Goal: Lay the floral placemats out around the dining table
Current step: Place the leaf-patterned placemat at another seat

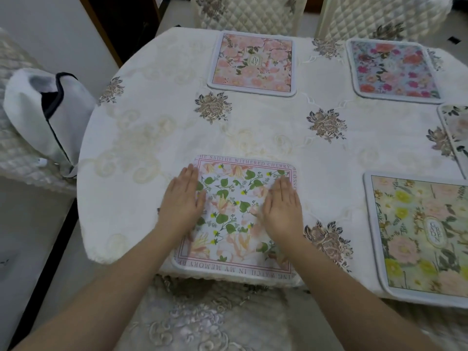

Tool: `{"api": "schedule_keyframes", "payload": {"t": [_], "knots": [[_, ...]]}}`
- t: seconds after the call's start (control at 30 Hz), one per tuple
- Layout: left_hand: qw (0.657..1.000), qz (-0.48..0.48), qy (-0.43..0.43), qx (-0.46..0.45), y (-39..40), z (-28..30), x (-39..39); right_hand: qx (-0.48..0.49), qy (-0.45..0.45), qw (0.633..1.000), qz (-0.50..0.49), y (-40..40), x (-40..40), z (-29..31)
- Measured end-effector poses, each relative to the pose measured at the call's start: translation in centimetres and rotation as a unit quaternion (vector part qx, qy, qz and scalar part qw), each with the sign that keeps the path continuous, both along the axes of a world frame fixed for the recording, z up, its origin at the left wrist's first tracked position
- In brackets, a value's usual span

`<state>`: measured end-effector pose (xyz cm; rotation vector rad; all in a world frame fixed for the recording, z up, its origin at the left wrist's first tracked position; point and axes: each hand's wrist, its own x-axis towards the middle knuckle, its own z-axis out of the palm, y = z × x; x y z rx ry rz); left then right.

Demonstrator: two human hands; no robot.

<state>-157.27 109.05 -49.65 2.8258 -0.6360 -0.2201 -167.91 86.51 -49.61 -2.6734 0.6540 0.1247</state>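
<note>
A placemat with green leaves and a pink lettered border (236, 216) lies at the near edge of the table. My left hand (182, 201) rests flat on its left edge, fingers extended. My right hand (282, 206) lies flat on its right part, palm down. Neither hand grips anything. A pink floral placemat (253, 63) lies at the far side. A blue one with red and magenta flowers (393, 69) lies at the far right. A green and yellow one (420, 234) lies at the near right. Another mat (455, 130) shows partly at the right edge.
The table wears a cream embroidered tablecloth (157, 127). Two quilted chairs (243, 13) stand behind the far side. A white bag with dark trim (48, 112) sits on a quilted seat at the left. A chair seat (202, 315) is below me.
</note>
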Motion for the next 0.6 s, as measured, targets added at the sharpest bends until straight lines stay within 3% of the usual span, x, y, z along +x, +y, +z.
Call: {"api": "schedule_keyframes", "payload": {"t": [0.17,0.37,0.6], "knots": [[0.994,-0.018,0.048,-0.098,-3.4,0.4,-6.9,-0.001,-0.008,0.997,0.078,6.7,-2.2,-0.1],[0.997,-0.061,0.05,0.011,-2.0,-2.5,-10.0,-0.035,0.034,0.994,0.095,8.0,-5.2,-2.1],[0.988,-0.135,0.029,0.074,2.2,-1.9,-9.5,-0.044,0.054,0.993,0.093,4.0,-9.0,-1.6]]}}
